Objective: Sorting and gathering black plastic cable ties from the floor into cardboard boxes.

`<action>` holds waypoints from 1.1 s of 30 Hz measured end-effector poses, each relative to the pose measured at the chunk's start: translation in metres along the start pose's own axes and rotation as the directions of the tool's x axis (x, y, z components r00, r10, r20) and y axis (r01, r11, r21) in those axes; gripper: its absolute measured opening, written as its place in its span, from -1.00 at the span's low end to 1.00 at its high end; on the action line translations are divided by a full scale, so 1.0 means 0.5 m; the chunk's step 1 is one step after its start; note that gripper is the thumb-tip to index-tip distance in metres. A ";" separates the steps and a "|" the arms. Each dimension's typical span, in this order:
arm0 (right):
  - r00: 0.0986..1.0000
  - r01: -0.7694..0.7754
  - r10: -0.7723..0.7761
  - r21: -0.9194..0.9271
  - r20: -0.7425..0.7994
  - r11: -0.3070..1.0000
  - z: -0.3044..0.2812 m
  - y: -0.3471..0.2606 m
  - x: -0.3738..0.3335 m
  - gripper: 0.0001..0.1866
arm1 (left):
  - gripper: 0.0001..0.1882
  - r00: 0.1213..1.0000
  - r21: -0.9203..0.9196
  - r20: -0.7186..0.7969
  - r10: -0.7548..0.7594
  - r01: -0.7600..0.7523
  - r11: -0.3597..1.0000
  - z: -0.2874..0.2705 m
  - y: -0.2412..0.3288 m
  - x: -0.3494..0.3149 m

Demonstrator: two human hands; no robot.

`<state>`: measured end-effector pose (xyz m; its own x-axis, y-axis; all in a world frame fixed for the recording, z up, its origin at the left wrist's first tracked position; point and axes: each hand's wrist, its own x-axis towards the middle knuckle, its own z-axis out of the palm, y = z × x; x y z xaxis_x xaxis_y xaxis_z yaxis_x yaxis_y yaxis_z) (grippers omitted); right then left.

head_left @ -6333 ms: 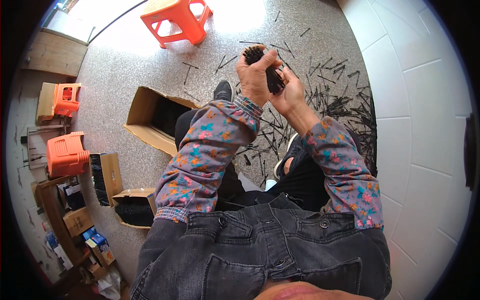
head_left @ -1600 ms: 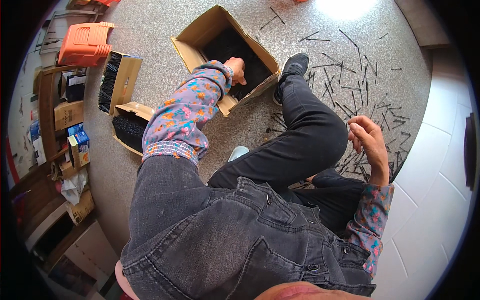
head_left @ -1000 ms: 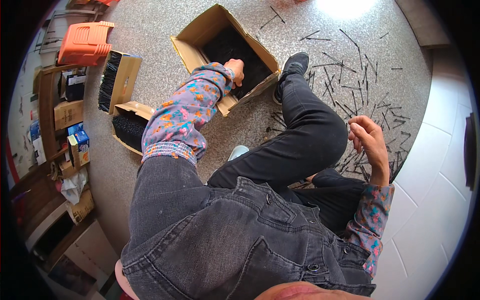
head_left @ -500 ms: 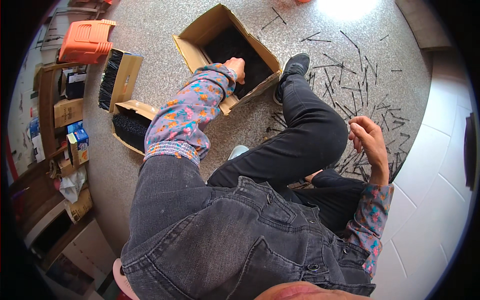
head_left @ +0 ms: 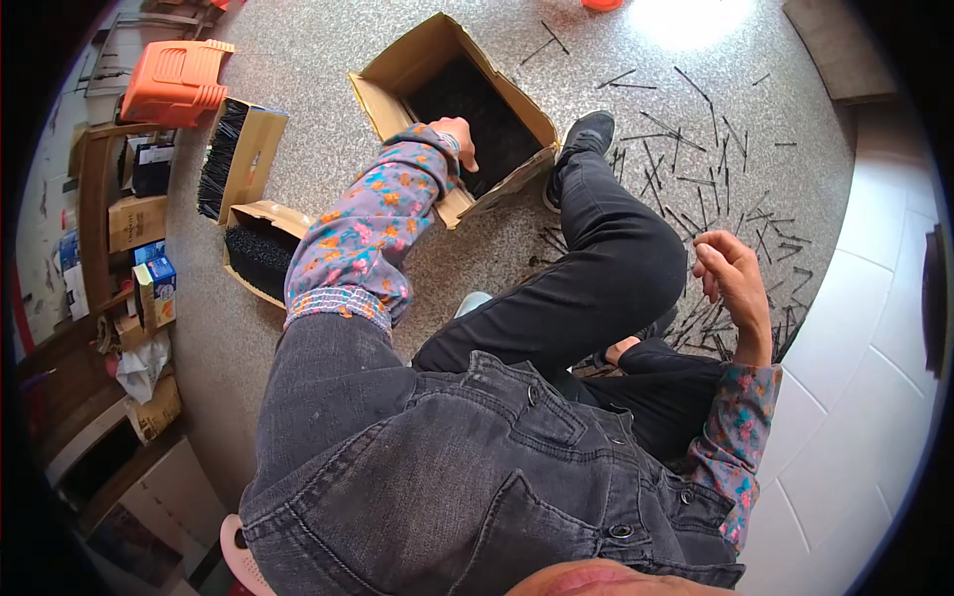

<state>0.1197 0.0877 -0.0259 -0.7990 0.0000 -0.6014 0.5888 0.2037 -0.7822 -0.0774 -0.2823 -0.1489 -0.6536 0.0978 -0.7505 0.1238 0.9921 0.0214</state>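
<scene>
A: Where are the sticks, and how are the hands placed?

B: Thin black sticks lie massed inside the open cardboard box. The left hand reaches in over its near edge; the fingers are mostly hidden, so I can't tell whether they hold anything.

A: And the right?

B: The right hand hangs just beside the bent knee, fingers half curled, no stick visible in them. Loose sticks lie scattered on the floor, many crossing.

A: Any advice for the reaching hand?

B: The box is too dark inside to see which way the sticks lie, so I'd feel for that first, then stroke along them, keeping the floral sleeve from dragging the cardboard.
</scene>
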 end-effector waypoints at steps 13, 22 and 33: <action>1.000 -0.005 0.005 -0.012 0.005 1.000 -0.001 0.005 -0.003 -0.77 | -0.82 0.865 -0.120 -0.499 -0.045 -0.017 0.993 0.074 0.008 0.090; 1.000 -0.014 0.014 -0.056 0.004 0.998 0.004 -0.006 -0.001 -0.79 | -0.77 0.859 -0.212 -0.506 -0.081 -0.032 0.977 0.078 -0.017 0.118; 1.000 -0.004 0.004 -0.086 -0.001 0.996 0.002 -0.003 -0.008 -0.79 | -0.18 0.994 -0.264 -0.057 -0.095 0.077 0.961 0.080 0.012 0.070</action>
<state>0.1221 0.0863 -0.0226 -0.7966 0.0018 -0.6045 0.5795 0.2867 -0.7629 -0.0697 -0.2762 -0.2016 -0.7039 0.0071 -0.7103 -0.1286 0.9822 0.1372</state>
